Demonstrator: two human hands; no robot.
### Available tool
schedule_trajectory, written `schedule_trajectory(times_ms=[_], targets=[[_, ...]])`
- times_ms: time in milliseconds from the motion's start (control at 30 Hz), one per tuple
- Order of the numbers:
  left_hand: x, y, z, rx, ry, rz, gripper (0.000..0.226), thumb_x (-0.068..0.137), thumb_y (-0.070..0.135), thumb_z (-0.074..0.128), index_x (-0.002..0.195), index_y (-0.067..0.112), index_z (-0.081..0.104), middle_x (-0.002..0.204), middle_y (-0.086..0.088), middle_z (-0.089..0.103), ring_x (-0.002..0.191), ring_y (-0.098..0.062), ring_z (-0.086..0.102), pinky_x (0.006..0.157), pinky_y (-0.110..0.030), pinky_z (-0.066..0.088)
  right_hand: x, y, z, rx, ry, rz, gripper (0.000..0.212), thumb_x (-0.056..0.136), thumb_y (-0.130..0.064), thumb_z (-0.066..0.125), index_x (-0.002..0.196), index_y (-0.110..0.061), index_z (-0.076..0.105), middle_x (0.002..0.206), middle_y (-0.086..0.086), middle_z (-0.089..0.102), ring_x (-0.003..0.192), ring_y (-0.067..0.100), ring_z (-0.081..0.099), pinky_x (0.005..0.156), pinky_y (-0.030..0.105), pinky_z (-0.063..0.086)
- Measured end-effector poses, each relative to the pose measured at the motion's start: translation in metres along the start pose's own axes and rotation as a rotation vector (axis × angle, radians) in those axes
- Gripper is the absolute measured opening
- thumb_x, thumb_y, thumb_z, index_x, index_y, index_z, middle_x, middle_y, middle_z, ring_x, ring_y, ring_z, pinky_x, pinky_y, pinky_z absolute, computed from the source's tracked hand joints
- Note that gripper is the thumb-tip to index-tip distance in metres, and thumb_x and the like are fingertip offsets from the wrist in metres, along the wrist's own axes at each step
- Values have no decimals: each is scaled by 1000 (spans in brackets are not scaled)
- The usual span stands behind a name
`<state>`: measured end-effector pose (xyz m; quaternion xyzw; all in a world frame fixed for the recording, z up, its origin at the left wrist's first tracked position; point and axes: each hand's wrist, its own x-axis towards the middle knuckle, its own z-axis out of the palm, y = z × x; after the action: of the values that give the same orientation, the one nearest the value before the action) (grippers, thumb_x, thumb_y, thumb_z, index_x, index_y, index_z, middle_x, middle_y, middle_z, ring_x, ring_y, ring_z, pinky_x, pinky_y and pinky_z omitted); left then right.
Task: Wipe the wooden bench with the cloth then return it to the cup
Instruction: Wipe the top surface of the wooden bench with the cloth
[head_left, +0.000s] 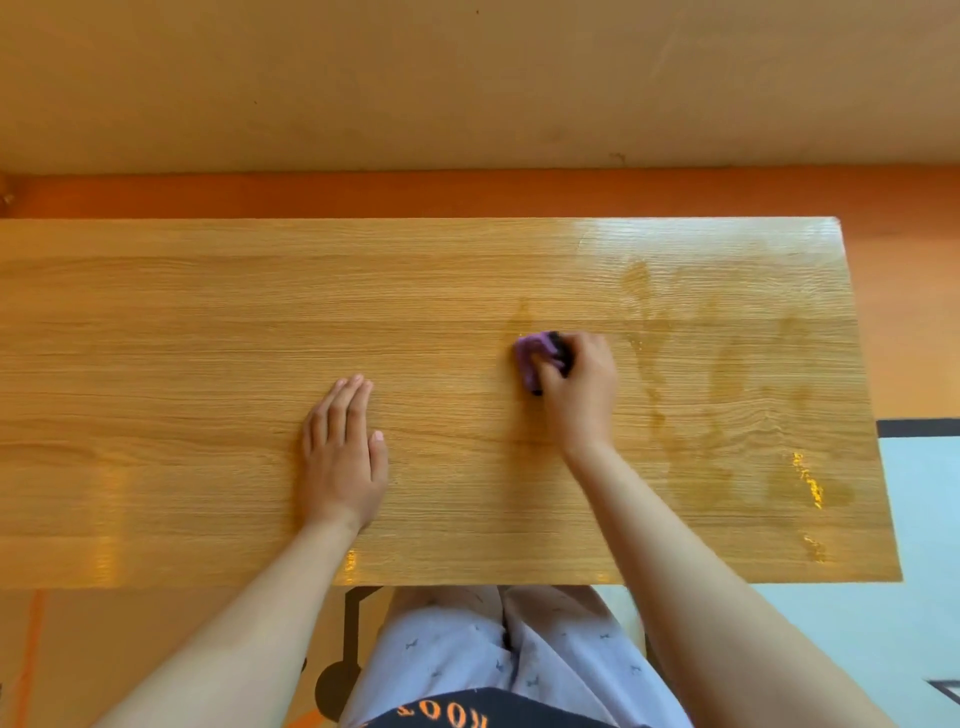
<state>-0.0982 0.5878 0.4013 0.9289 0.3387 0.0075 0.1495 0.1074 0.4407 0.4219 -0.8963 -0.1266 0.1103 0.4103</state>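
Note:
The wooden bench (208, 364) fills the middle of the head view, its right end at the right of the frame. My right hand (579, 387) presses a small purple cloth (532, 358) with dark edging onto the top, right of centre. Wet streaks shine on the wood to the right of the cloth. My left hand (343, 452) lies flat on the bench, palm down, fingers together, holding nothing. No cup is in view.
Behind the bench runs an orange floor strip (467, 192) and a tan wall (467, 78). A pale blue floor area (919, 519) lies off the bench's right end. My legs in light patterned shorts (493, 649) stand at the near edge.

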Motion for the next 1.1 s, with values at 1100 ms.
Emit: schedule_trajectory(times_ms=[1100], targets=[[13, 28, -7, -151, 68, -18, 53, 88, 28, 39, 136, 6, 47, 140, -12, 48, 131, -29, 37, 107, -44, 25, 96, 26, -50, -72, 181, 160, 23, 84, -16, 64, 104, -3, 66, 101, 19, 61, 95, 28, 55, 79, 24, 35]])
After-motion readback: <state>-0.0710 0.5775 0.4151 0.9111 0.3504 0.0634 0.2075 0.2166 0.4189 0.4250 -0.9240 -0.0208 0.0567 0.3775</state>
